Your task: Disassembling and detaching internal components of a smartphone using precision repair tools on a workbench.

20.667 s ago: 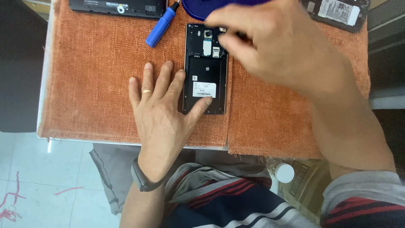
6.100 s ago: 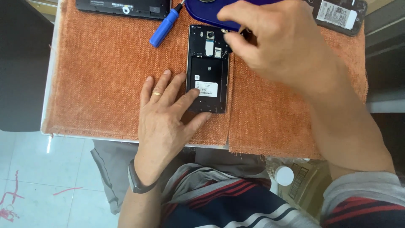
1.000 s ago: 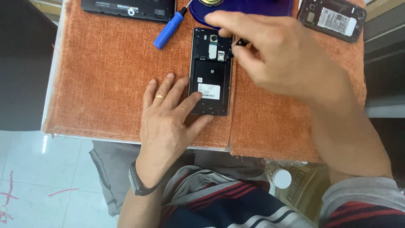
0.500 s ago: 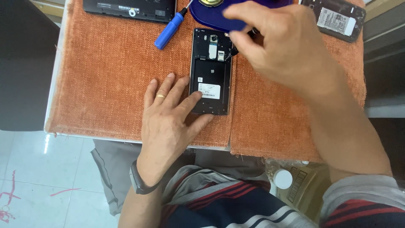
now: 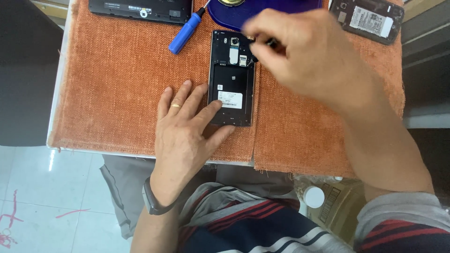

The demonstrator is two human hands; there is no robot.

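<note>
An orange woven cloth (image 5: 117, 89) covers the table, and every item rests on it. At its far edge lie a black device (image 5: 140, 9) with its back up, a dark blue dish (image 5: 262, 11) and a second opened phone (image 5: 370, 21). In the middle lies the opened smartphone (image 5: 232, 77) — back cover off, battery bay empty. The right hand (image 5: 304, 61) hovers over the phone's upper right corner, fingers pinched on a thin dark tool (image 5: 274, 43), blurred. The left hand (image 5: 187, 136) lies flat, fingers spread — fingertips pressing the phone's lower left edge. A blue-handled screwdriver (image 5: 187, 32) lies just left of the phone's top.
</note>
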